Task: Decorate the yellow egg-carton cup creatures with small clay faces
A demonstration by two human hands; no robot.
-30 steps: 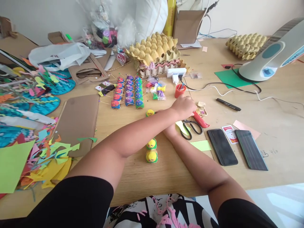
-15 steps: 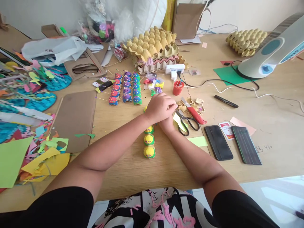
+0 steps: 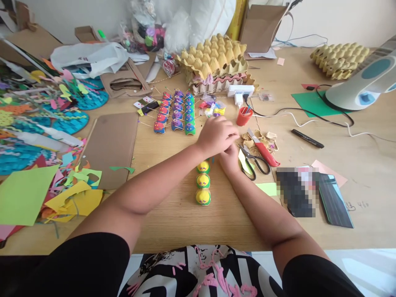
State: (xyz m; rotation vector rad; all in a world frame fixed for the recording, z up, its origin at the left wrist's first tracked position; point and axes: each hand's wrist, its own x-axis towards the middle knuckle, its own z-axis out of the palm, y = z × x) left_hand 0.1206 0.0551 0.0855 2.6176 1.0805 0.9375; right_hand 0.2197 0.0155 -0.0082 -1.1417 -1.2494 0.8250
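Observation:
A strip of yellow-and-green painted egg-carton cups (image 3: 203, 180) with small faces lies in front of me, its far end hidden under my hands. My left hand (image 3: 216, 134) is over the far end, fingers bent and pressed together toward the right. Just below and to its right, my right hand (image 3: 230, 156) has curled fingers that meet the left fingertips. Whatever is between the fingers is too small or hidden to name. Beyond my left hand stand finished-looking rows in red (image 3: 161, 117), purple (image 3: 177, 111) and green-blue (image 3: 189, 115), with thin sticks poking out.
Scissors (image 3: 255, 161), a red-handled knife (image 3: 266, 152) and carton scraps lie right of my hands. Behind them are a red cup (image 3: 244, 116) and a power adapter (image 3: 241, 90). Paper scraps (image 3: 74, 198) and brown cardboard (image 3: 111, 148) lie left; stacked egg trays (image 3: 213, 57) stand behind.
The view has shifted, so the table items appear further right. My hands stay together over the strip's far end, with the right hand's curled fingers now more visible.

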